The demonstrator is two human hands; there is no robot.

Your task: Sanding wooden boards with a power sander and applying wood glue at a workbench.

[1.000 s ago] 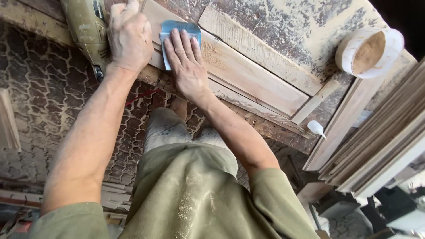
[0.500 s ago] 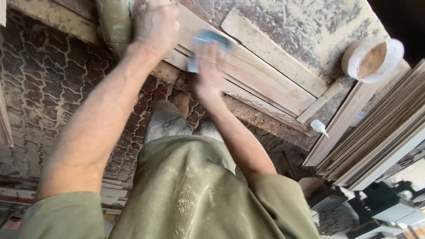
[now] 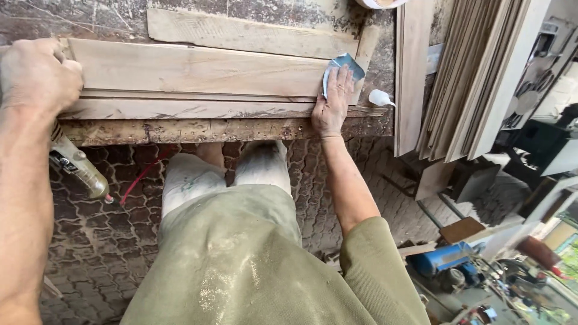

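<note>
At the near edge of the worktop [image 3: 211, 129], the left hand [image 3: 36, 75] curls its fingers over the left end of the moulded wooden board [image 3: 192, 78]. At the board's right end, the right hand [image 3: 332, 102] presses flat, fingers together, on blue sandpaper [image 3: 346, 62]. Beyond the board lies a thinner plank [image 3: 241, 33].

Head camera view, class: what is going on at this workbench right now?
A person stands at a dusty workbench. The right hand presses a blue sheet of sandpaper flat on the right end of a long moulded wooden board. The left hand rests on the board's left end. A dusty power tool hangs below the bench edge.
</note>
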